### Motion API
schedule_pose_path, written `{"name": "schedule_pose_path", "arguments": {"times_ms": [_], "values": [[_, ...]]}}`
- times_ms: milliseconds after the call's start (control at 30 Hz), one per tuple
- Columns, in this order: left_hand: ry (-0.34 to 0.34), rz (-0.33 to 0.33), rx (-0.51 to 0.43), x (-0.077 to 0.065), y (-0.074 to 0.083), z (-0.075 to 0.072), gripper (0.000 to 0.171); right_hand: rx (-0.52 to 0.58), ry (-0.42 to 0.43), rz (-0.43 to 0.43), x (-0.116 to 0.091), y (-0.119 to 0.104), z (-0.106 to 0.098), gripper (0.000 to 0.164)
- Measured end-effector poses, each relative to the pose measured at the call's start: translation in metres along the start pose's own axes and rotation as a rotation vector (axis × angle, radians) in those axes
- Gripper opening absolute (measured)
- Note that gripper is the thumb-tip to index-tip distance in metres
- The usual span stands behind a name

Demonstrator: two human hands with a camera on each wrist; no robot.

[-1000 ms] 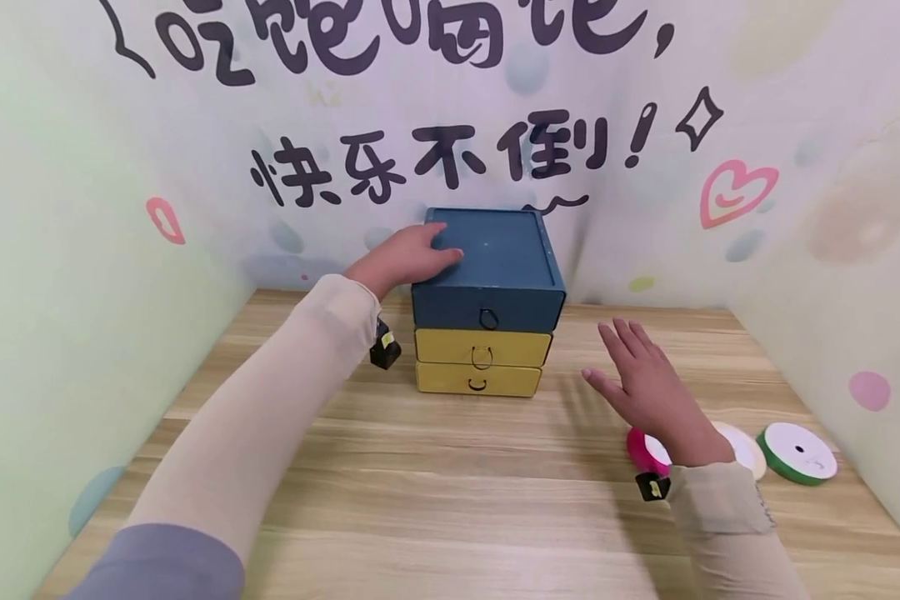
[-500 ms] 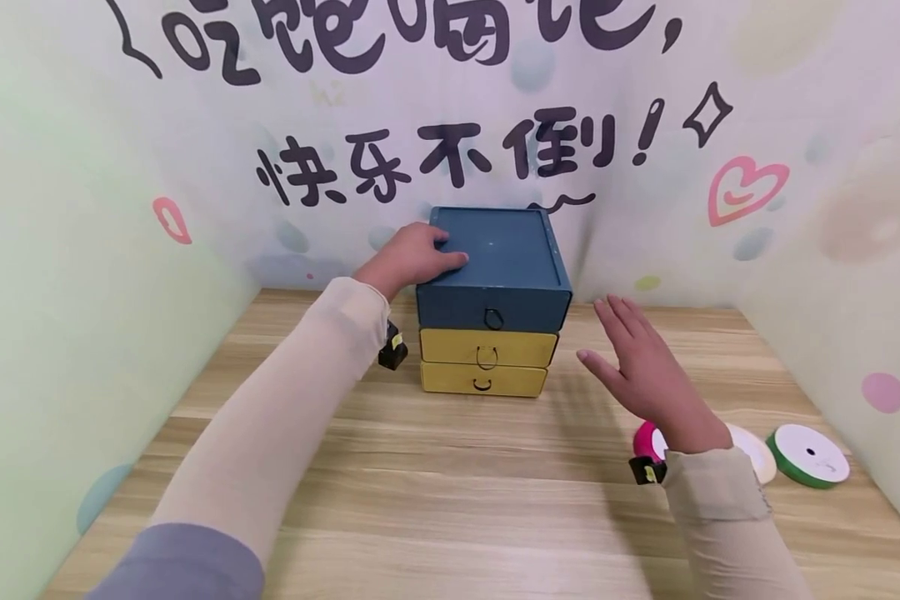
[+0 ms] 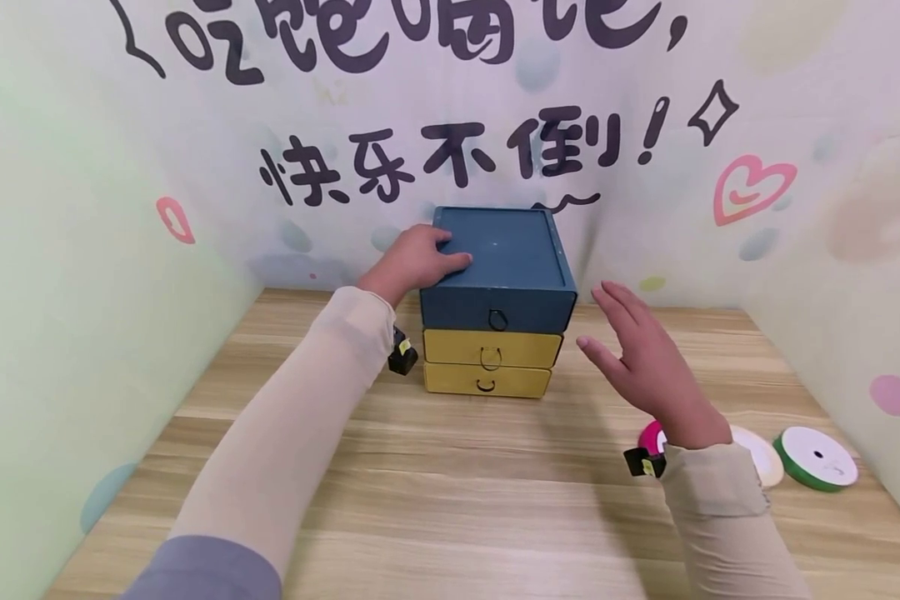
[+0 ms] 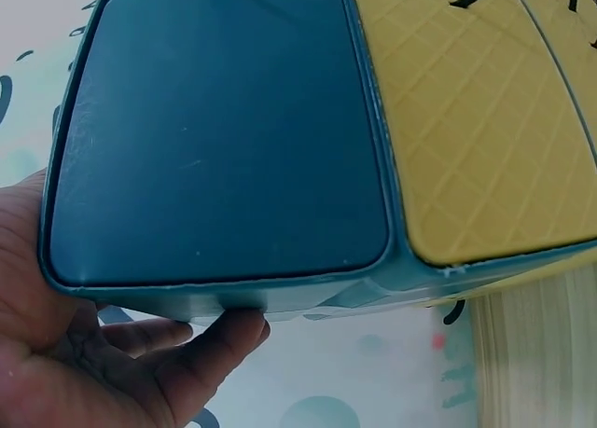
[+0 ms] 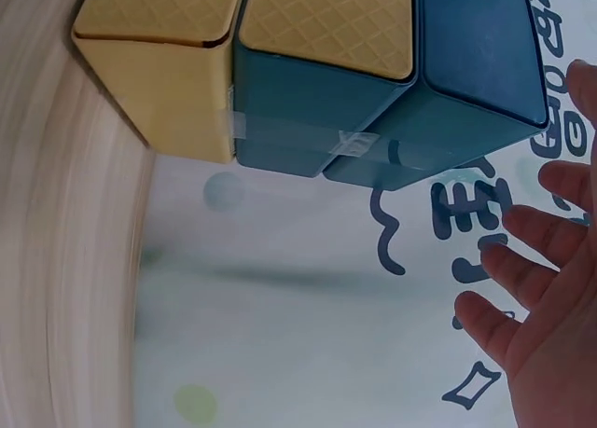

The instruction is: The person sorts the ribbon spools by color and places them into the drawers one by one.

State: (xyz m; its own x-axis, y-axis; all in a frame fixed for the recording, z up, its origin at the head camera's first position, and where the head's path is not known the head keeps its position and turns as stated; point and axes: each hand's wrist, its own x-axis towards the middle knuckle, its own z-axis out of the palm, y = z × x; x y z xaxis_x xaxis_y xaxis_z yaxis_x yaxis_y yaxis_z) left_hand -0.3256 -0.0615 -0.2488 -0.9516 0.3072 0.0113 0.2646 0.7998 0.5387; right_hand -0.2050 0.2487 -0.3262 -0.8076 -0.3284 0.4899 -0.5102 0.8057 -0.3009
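A stack of drawers (image 3: 512, 250) stands against the back wall, with a blue top drawer (image 3: 457, 308) and two yellow drawers (image 3: 525, 348) below it; each front has a small dark loop pull. My left hand (image 3: 418, 257) holds the upper left edge of the stack, thumb on top. In the left wrist view, bent fingers (image 4: 210, 353) of that hand lie along the side. Spread fingers and a raised thumb show on my right hand (image 3: 648, 358), in the air right of the stack and holding nothing. The right wrist view shows its fingertips apart from the blue drawer (image 5: 485, 64).
Ribbon spools lie on the wooden table (image 3: 450, 500) at the right: a pink one (image 3: 651, 435) and a cream one (image 3: 763, 458) partly behind the right wrist, and a green one (image 3: 817, 458) further right. Walls with printed lettering enclose the table at the back and sides.
My right hand has risen slightly and tilted up toward the level of the blue drawer. My left hand keeps its place on the stack. The head view has shifted a little.
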Motion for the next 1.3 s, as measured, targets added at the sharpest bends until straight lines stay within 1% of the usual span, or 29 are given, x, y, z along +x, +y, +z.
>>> {"name": "schedule_pose_path", "arguments": {"times_ms": [233, 400, 567, 633, 667, 800, 867, 1100, 1200, 1300], "values": [[0.011, -0.004, 0.019, 0.0, 0.0, 0.003, 0.068, 0.025, -0.012, 0.0, 0.003, -0.003, 0.0, 0.063], [0.017, 0.004, 0.02, -0.001, 0.002, 0.006, 0.067, 0.026, -0.022, 0.014, 0.002, -0.004, -0.002, 0.056], [0.009, 0.02, 0.011, -0.001, 0.002, 0.007, 0.067, 0.076, 0.002, 0.028, 0.0, -0.006, -0.005, 0.045], [0.003, 0.023, 0.007, -0.001, 0.001, 0.007, 0.067, 0.139, 0.006, 0.05, 0.001, -0.008, -0.005, 0.042], [0.002, 0.025, 0.007, -0.002, 0.001, 0.006, 0.067, 0.17, 0.003, 0.075, 0.002, -0.009, -0.005, 0.04], [-0.005, 0.028, 0.015, -0.001, -0.001, 0.006, 0.068, 0.312, -0.04, 0.221, 0.005, -0.014, -0.005, 0.041], [-0.002, 0.03, 0.027, -0.001, 0.0, 0.006, 0.068, 0.383, -0.061, 0.274, 0.006, -0.015, -0.007, 0.043], [-0.005, 0.025, 0.044, -0.001, 0.002, 0.006, 0.068, 0.721, -0.125, 0.309, 0.012, -0.022, -0.007, 0.04], [-0.011, 0.021, 0.05, 0.0, 0.002, 0.006, 0.068, 0.81, -0.144, 0.342, 0.015, -0.026, -0.005, 0.043], [-0.022, 0.019, 0.06, -0.001, -0.001, 0.005, 0.068, 0.87, -0.173, 0.374, 0.018, -0.031, -0.002, 0.046]]}}
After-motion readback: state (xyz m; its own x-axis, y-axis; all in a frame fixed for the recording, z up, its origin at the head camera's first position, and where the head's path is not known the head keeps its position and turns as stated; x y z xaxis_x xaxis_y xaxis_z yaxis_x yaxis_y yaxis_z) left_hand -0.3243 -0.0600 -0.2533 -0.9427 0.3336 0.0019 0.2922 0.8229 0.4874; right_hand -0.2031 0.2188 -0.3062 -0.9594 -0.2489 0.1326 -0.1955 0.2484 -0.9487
